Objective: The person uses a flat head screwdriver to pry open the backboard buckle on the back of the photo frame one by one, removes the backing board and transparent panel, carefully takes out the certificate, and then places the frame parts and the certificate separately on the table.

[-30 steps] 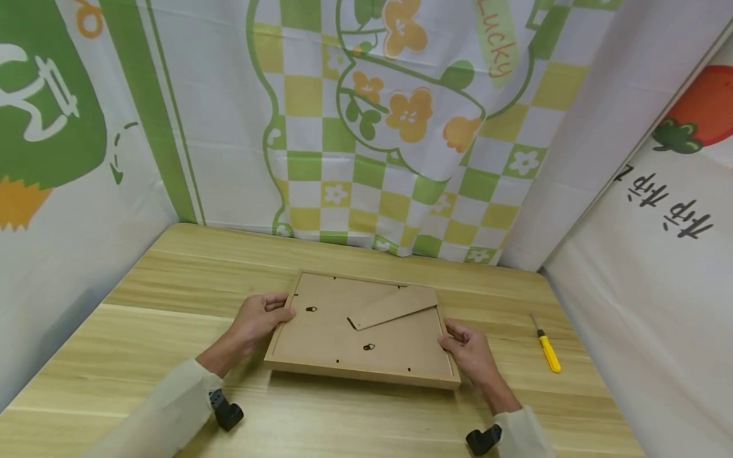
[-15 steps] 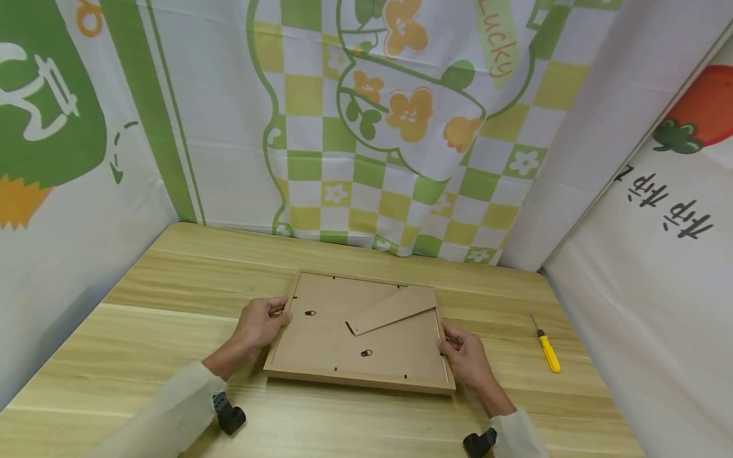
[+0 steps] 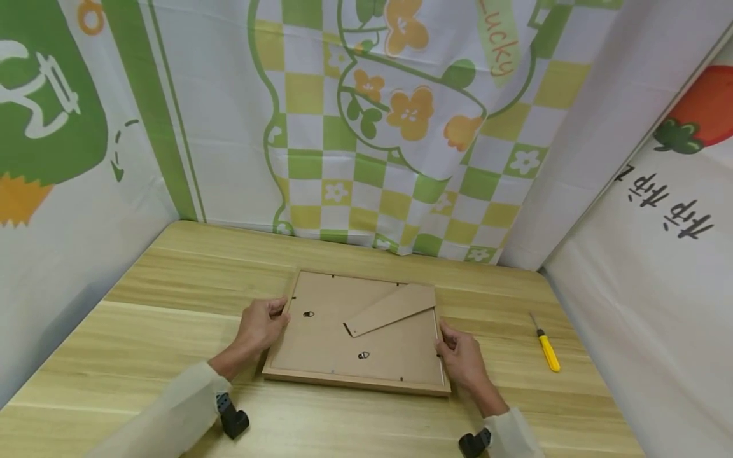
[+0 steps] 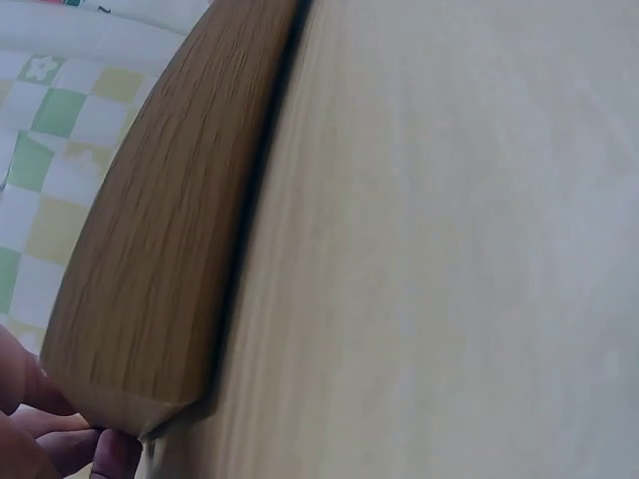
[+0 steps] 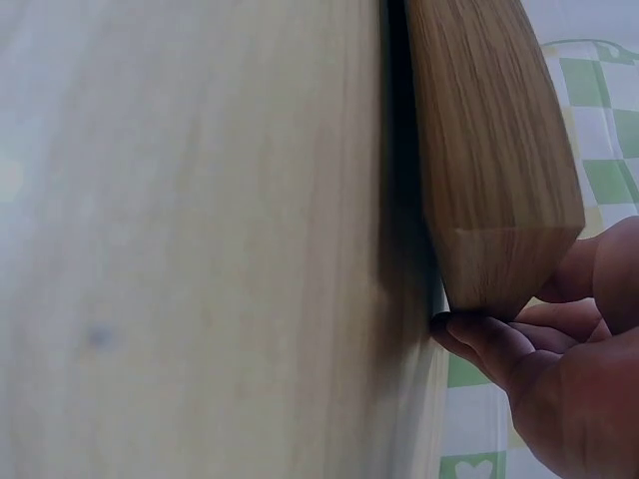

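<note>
A wooden picture frame (image 3: 326, 343) lies face down at the middle of the table, its brown backboard, slanting stand leg (image 3: 395, 310) and two small hanging rings in sight. My left hand (image 3: 260, 327) grips its left side, thumb on the edge. On the opposite side my right hand (image 3: 462, 356) holds the frame the same way. In the right wrist view, fingertips (image 5: 494, 344) reach under the frame's corner, with a narrow dark gap between frame and tabletop. Fingers also show at the frame's corner in the left wrist view, partly cut off. The front of the frame is hidden.
To the right of the frame lies a screwdriver (image 3: 548, 352) with a yellow handle, its tip pointing away. The light wooden table (image 3: 143, 318) is bordered by printed cloth (image 3: 366, 191) at the back and pale walls on both sides.
Both hands have moved slightly nearer with the picture frame and its near edge has come down towards the tabletop. The screwdriver has stayed where it was.
</note>
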Tool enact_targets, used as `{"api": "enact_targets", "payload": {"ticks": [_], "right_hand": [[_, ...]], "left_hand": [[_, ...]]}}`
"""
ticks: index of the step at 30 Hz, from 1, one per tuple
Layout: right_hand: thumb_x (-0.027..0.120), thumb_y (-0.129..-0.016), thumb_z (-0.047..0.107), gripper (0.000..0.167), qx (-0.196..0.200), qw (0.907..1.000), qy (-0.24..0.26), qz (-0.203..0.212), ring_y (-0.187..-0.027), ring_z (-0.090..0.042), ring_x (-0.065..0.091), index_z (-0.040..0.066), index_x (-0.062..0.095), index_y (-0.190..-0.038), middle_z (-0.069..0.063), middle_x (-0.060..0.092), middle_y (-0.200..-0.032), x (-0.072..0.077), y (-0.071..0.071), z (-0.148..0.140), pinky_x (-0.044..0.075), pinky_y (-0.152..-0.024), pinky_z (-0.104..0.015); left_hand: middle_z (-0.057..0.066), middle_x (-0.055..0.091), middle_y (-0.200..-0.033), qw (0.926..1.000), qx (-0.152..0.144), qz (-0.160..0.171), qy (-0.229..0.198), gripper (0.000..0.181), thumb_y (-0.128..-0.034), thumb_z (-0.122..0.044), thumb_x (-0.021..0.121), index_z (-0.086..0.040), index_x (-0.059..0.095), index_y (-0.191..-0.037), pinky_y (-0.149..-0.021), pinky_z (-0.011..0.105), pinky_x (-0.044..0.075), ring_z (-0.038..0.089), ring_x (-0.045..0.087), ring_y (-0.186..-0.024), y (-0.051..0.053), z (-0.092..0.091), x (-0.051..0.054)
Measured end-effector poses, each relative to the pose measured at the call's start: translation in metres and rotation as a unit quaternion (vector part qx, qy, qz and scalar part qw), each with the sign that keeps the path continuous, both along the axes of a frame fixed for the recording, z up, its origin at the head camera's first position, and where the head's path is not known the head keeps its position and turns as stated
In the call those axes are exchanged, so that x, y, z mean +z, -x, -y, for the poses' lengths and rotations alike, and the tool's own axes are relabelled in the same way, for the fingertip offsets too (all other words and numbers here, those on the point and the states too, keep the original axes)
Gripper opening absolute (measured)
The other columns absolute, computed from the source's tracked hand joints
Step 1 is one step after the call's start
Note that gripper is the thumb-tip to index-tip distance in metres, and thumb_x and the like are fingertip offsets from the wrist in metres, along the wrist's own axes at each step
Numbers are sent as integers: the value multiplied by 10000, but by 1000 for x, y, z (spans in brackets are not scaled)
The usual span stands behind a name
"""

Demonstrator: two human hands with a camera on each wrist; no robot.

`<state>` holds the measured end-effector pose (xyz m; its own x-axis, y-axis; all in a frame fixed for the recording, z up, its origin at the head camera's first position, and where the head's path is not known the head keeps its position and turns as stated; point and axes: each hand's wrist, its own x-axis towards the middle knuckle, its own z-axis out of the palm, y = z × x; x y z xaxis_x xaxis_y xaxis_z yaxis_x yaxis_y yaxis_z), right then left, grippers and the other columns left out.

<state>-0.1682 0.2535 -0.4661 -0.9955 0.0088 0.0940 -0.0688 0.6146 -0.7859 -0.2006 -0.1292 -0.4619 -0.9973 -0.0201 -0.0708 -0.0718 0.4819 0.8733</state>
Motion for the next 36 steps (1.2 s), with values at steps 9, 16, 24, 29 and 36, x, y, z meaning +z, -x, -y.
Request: {"api": "enact_targets", "payload": {"ticks": [9, 16, 24, 29, 36], "right_hand": [[620, -900, -31, 460, -48, 9994, -217, -268, -1123, -390, 636, -101, 511, -1342, -297, 598, -1249, -2, -2, 1, 560, -885, -389], [629, -903, -12, 456, -49, 9991, -364, -220, -1146, -380, 622, -88, 524, -1340, -278, 601, -1261, -4, -4, 1, 537, -923, -436], [669, -902, 59, 463, -228, 9993, -270, 88, -1121, -357, 654, -49, 561, -1339, -261, 652, -1220, -4, -1, -6, 563, -903, -402], [662, -940, 149, 421, -454, 9983, -305, 175, -1082, -358, 671, -38, 593, -1310, -217, 686, -1185, 1, -2, -29, 572, -881, -404], [618, -977, 248, 435, -1280, 9895, -663, -114, -1115, -364, 651, -1, 585, -1333, -207, 672, -1224, 22, -3, -79, 575, -840, -287]], "left_hand": [[279, 561, -1337, 10000, 4, -4, -86, 452, -959, -23, 566, 69, 477, -1392, -953, 439, 536, 408, 588, -1196, 0, 1, -6], [282, 563, -1333, 9999, 18, -42, -113, 451, -955, -18, 570, 77, 480, -1386, -962, 443, 531, 410, 585, -1201, -1, 1, -6], [282, 576, -1325, 9997, 79, -105, -218, 446, -964, -33, 558, 73, 482, -1391, -965, 439, 533, 402, 587, -1194, -1, -1, -8], [280, 523, -1392, 9988, -13, 7, -500, 483, -991, -36, 516, 57, 408, -1452, -998, 451, 513, 402, 544, -1258, 0, -2, -9], [249, 345, -1543, 9963, -193, 120, -825, 546, -1016, -24, 455, 14, 271, -1529, -1112, 480, 398, 401, 370, -1412, 3, -1, -11]]}}
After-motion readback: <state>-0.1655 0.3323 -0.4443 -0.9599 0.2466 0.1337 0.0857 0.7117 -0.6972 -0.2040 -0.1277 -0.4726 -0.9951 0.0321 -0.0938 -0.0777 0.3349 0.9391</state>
